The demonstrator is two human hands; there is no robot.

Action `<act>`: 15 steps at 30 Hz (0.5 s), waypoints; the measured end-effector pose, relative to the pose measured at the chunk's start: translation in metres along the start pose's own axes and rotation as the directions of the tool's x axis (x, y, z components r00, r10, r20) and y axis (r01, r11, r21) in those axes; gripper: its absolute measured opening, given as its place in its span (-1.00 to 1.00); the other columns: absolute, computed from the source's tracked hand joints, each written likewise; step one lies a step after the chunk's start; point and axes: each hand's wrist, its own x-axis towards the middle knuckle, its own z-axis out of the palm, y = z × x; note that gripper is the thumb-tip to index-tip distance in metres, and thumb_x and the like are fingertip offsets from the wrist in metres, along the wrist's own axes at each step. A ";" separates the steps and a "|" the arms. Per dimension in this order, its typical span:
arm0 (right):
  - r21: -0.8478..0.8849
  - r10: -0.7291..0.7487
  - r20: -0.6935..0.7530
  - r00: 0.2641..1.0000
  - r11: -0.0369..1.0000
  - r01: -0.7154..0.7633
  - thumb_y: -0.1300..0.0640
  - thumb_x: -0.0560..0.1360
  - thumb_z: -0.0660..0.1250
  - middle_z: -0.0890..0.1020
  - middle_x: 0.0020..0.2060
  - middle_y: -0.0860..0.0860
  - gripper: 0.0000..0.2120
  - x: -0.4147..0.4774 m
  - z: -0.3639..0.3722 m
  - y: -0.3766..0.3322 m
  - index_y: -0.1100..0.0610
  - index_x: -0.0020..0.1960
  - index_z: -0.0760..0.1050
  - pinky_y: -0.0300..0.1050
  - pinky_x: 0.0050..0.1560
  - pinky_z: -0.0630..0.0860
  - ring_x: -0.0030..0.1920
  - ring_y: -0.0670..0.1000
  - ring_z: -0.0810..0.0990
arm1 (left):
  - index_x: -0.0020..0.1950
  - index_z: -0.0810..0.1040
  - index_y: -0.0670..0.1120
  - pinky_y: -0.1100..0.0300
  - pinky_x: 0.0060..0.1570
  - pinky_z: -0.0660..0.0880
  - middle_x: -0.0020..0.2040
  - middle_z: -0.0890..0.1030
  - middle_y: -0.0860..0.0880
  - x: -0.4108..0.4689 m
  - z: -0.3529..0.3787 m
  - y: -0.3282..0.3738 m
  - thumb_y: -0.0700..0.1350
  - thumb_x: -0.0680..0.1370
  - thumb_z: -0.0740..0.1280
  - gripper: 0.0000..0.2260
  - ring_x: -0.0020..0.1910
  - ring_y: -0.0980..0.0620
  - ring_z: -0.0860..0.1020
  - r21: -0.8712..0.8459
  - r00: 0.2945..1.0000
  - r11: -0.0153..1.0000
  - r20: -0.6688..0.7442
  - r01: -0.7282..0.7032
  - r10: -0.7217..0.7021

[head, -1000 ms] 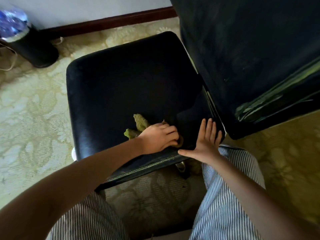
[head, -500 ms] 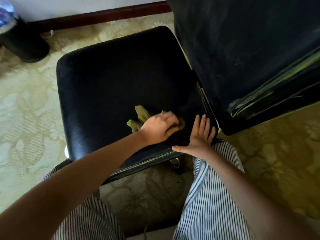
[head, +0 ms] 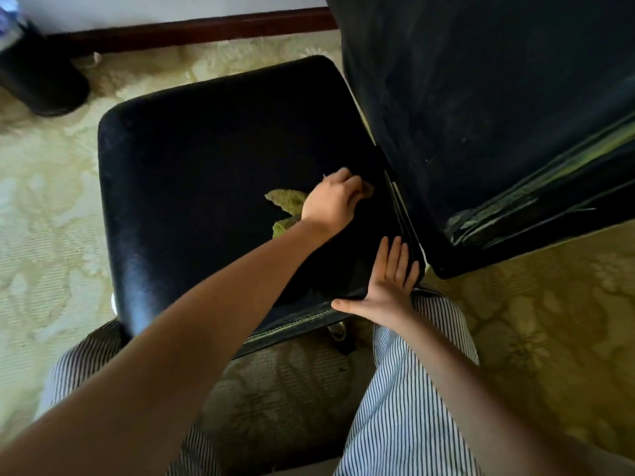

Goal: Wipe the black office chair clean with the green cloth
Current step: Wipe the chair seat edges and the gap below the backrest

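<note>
A: Head view: cloth [head: 287,201] on chair [head: 192,187] seat, near the back edge.
B: Tip?
A: Press flat, overlap strokes into the seat-back seam.
B: Hands?
A: Left hand [head: 331,199] bunched on cloth, arm reaching across. Right hand [head: 386,283] open, flat, bracing seat corner.

A black cylindrical bin [head: 41,80] stands on patterned cream carpet [head: 44,207] beside a dark wooden baseboard [head: 192,30].

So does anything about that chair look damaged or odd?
Nothing looks broken. The backrest shows pale dusty smudges and streaks. The left hand presses the green cloth on the seat; the right hand steadies its corner.
</note>
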 end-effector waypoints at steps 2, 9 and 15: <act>0.000 0.006 0.016 1.000 1.000 -0.006 -0.39 0.26 0.38 -0.45 0.43 0.17 0.30 0.001 0.000 0.000 0.19 0.44 -0.50 0.07 0.35 -0.45 0.43 0.13 -0.47 | -0.04 0.58 -0.20 0.02 -0.09 0.52 -0.06 0.53 -0.17 -0.013 -0.001 0.005 -0.14 0.52 0.24 -0.82 -0.11 -0.15 0.55 -0.001 0.998 0.998 0.011 -0.069 0.069; 0.058 -0.038 -0.019 0.999 0.998 0.039 -0.35 0.27 0.40 -0.46 0.43 0.14 0.29 -0.001 0.002 0.006 0.18 0.44 -0.51 -0.02 0.32 -0.49 0.37 0.00 -0.53 | -0.08 0.62 -0.11 0.16 -0.16 0.56 -0.09 0.58 -0.08 -0.099 -0.008 0.005 -0.07 0.52 0.18 -0.77 -0.20 -0.03 0.57 -0.052 0.822 0.872 0.311 -0.487 0.478; 0.142 -0.105 -0.158 0.982 0.982 0.128 -0.27 0.40 0.33 -0.31 0.50 0.09 0.06 -0.006 0.003 0.020 0.15 0.52 -0.31 -0.07 0.37 -0.44 0.45 -0.04 -0.40 | -0.12 0.59 -0.13 0.07 -0.19 0.57 -0.15 0.56 -0.13 -0.050 -0.003 -0.003 -0.09 0.52 0.15 -0.76 -0.22 -0.10 0.57 -0.014 0.811 0.846 0.273 -0.534 0.517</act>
